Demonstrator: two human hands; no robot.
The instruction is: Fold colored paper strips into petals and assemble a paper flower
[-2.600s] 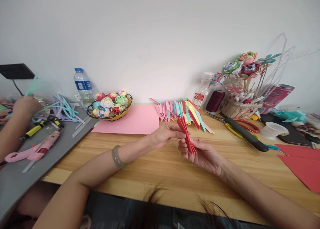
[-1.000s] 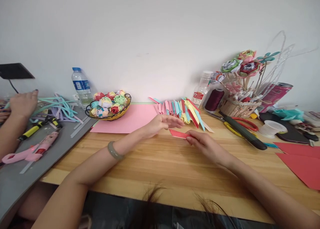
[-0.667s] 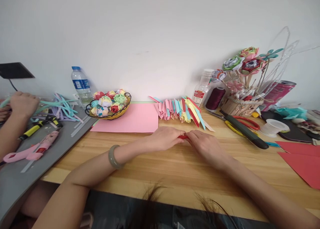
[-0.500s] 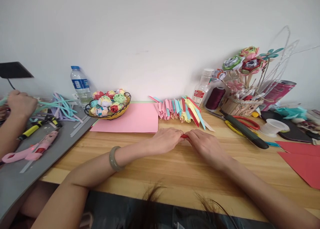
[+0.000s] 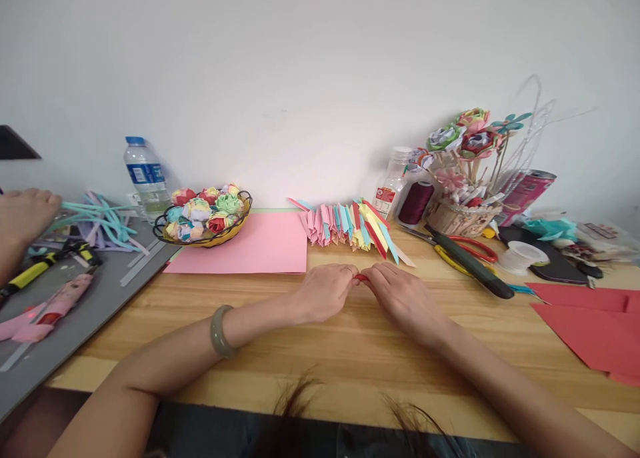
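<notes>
Between my two hands a small red paper piece [image 5: 362, 279] shows, mostly hidden by the fingers. My left hand [image 5: 327, 291] pinches its left end, and a green-grey bangle [image 5: 221, 331] circles that wrist. My right hand [image 5: 400, 298] grips the other end, its fingertips almost touching those of the left. Just behind the hands lies a row of folded paper pieces [image 5: 340, 225] in pink, blue, yellow and red. Pink paper sheets [image 5: 260, 245] lie to the left of it, partly under a basket [image 5: 225, 238] of paper flowers.
At left, another person's hand [image 5: 25, 221] is over a grey board [image 5: 115, 305] with a pink glue gun [image 5: 63, 305], pipe cleaners and a bottle [image 5: 145, 181]. At right are pliers [image 5: 470, 265], a thread spool [image 5: 416, 203], a flower pot [image 5: 463, 217] and red paper [image 5: 590, 331].
The view has shifted, so most objects appear further left and slightly lower. My hands keep hold of the red piece, with their fingertips a little closer together.
</notes>
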